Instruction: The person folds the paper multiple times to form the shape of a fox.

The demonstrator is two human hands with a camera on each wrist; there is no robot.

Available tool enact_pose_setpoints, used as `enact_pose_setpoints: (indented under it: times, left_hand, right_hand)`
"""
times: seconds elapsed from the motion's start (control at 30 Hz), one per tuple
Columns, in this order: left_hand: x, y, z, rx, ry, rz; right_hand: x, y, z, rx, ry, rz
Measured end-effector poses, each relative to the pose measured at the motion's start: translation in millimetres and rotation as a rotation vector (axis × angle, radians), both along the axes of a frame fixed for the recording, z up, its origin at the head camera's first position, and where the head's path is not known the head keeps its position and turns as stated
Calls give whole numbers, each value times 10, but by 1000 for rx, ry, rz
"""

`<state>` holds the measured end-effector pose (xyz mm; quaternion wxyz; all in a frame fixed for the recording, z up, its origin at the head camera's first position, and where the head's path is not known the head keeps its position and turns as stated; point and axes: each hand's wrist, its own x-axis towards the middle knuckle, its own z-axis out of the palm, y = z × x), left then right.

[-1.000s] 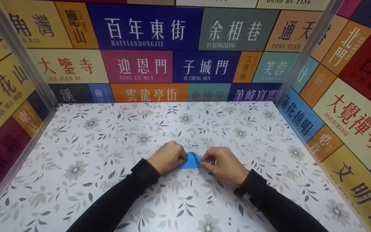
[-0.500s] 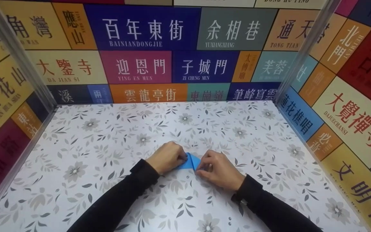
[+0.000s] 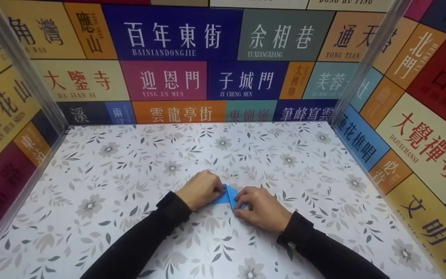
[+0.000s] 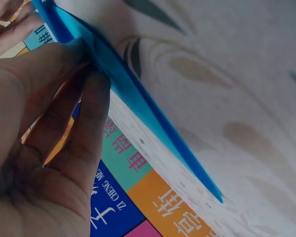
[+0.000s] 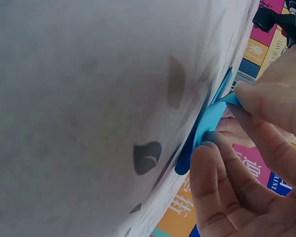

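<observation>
paper, blue and folded (image 3: 231,199), lies low over the middle of the desk (image 3: 149,155), nearer the person than the back wall (image 3: 180,35), with a hand at each end of it. the left hand (image 3: 203,190) pinches its left end: in the left wrist view the thumb and fingers (image 4: 92,118) close on the sheet, and a long thin edge runs out past them to a narrow tip close over the patterned surface. the right hand (image 3: 262,208) grips the other end, its thumb and forefinger squeezing a lifted corner, while more of its fingers (image 5: 205,173) curl against the sheet lower down. between the hands, a slanting fold shows in the head view, with a narrow flap leaning toward the right hand; how many layers there are i cannot tell.

the desk is white, printed with grey flowers and leaves. black sleeves, the left one (image 3: 134,236) and the right one (image 3: 331,244), come in from the near edge. the back wall and the side walls, the left one (image 3: 4,112) and the right one (image 3: 412,128), carry coloured panels lettered in chinese characters and latin spellings, and pale strips (image 3: 378,42) run up the corners.
</observation>
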<state>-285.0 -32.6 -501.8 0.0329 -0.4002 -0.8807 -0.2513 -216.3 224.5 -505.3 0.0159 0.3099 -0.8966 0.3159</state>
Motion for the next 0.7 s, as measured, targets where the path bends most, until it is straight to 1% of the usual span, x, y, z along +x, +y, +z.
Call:
enact_pose_setpoints:
  times: [0.17,0.4,0.57,0.7]
  left_hand:
    - [0,4,-1,5,3,-4]
    - [-10,-5,-3,17,3,-17]
    - [-3,-7,-6,15,6,-17]
    - [1,-3,-5,13,4,-4]
  right_hand:
    - [-8,-10,-3,18,6,21]
    - [-7,-24,1,42,50,45]
    - [-2,-30,13,59,37,36]
    - [-4,-28,23,88,53,31]
